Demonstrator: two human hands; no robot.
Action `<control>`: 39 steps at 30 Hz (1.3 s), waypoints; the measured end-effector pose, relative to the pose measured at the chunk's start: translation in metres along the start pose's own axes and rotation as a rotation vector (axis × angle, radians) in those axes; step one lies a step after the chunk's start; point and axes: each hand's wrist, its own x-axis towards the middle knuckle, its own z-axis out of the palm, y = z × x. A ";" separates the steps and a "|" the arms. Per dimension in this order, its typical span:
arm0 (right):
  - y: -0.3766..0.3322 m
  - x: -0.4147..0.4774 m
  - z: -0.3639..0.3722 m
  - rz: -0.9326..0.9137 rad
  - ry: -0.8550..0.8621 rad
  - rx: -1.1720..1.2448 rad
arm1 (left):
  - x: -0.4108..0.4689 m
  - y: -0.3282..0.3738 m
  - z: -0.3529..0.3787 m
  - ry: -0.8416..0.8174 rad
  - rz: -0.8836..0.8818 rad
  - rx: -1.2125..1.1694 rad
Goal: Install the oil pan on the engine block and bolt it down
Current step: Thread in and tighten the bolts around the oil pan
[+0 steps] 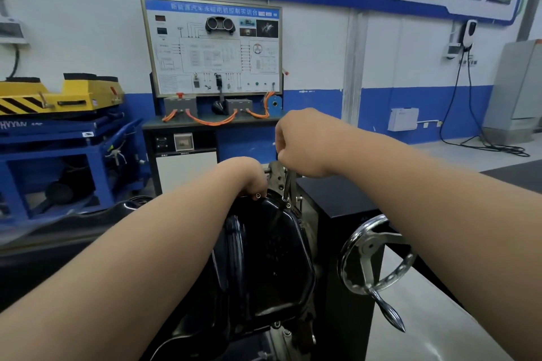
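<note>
A glossy black oil pan (264, 258) sits on the engine block, whose grey metal end (277, 171) shows past the pan's far edge. My right hand (299, 141) grips the top of a metal socket driver (286, 184) that stands upright on a bolt at the pan's far right rim. My left hand (249, 177) has its fingers curled over the pan's far edge, with a small bolt or ring (258, 196) showing at the fingertips. More bolts (286, 331) sit along the near right flange.
A silver handwheel (375, 255) with a crank handle sticks out from the black engine stand (346, 243) at the right. Behind stand a training board bench (214, 67), a blue cart (67, 155) carrying yellow equipment, and loose cables on the floor (492, 149).
</note>
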 end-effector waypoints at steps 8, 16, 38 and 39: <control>0.004 -0.019 -0.002 -0.098 0.192 0.113 | -0.002 -0.002 -0.001 0.019 -0.039 -0.020; -0.005 -0.025 -0.004 -0.130 0.217 0.102 | -0.008 -0.003 -0.002 -0.025 -0.016 -0.003; -0.012 -0.035 0.014 -0.166 0.293 -0.123 | -0.022 -0.010 -0.004 -0.038 -0.029 -0.268; -0.010 -0.033 0.013 -0.134 0.297 -0.113 | -0.025 -0.011 -0.003 -0.018 -0.032 -0.275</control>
